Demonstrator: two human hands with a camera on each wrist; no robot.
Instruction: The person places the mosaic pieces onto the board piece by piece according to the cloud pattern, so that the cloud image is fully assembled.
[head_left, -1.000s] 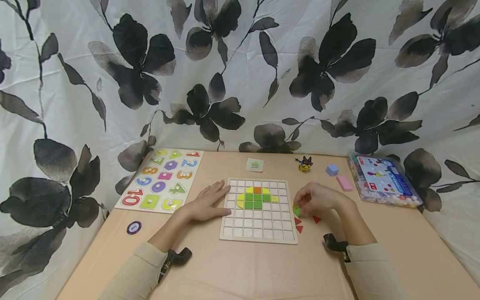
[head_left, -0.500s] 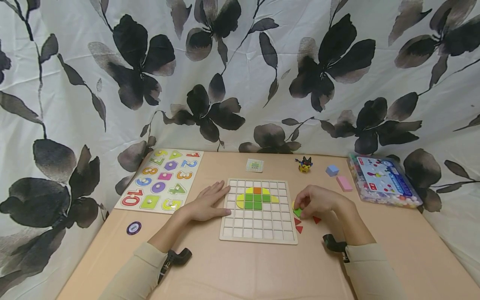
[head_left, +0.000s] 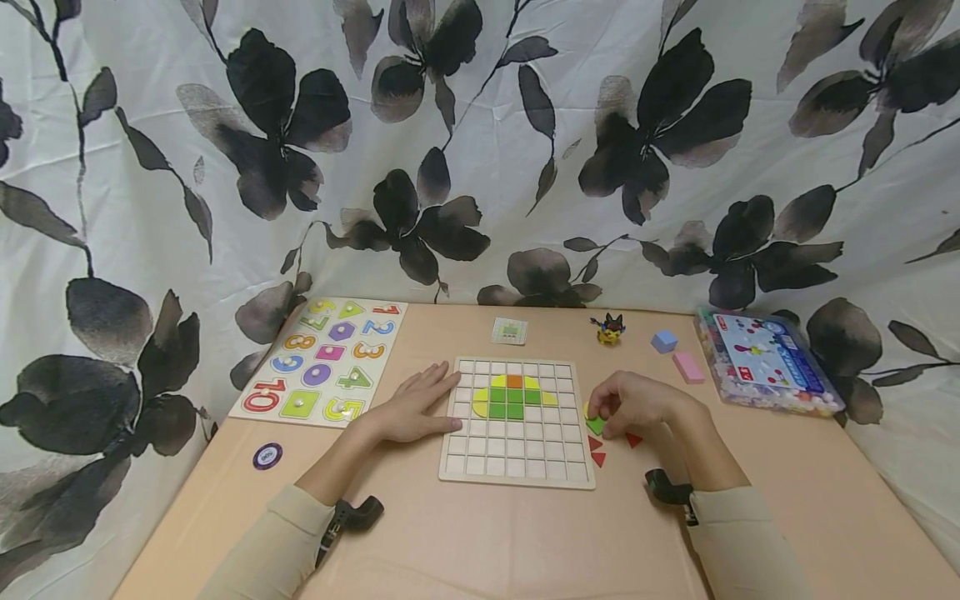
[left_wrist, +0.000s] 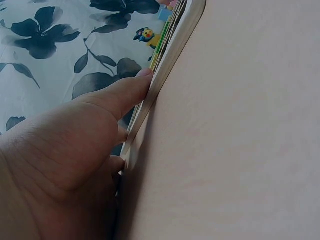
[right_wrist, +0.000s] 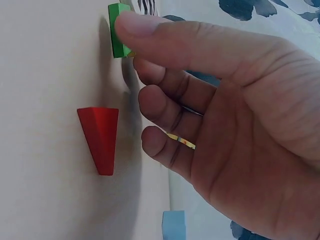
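Note:
A white grid board [head_left: 517, 450] lies mid-table, with green and yellow tiles and one orange tile grouped in its upper half. My left hand [head_left: 411, 412] rests along the board's left edge, fingers extended; the left wrist view shows its thumb [left_wrist: 127, 95] against the rim. Just off the board's right side, my right hand [head_left: 637, 402] pinches a small green block [right_wrist: 117, 32] between thumb and curled forefinger, the forefinger mostly hidden behind the thumb. A bit of yellow shows beside the green. Red triangular blocks [head_left: 598, 458] lie close below this hand, one large in the right wrist view.
A number-and-shape board [head_left: 318, 358] lies at left, a round purple-rimmed disc [head_left: 267, 456] before it. Along the back are a small pattern card [head_left: 510, 331], a yellow figurine [head_left: 608, 328], a blue block [head_left: 664, 340], a pink block [head_left: 688, 367] and a clear bead box [head_left: 772, 362].
My right hand shifts very slightly beside the board's right edge, and a little more of the green block shows. The left hand stays put.

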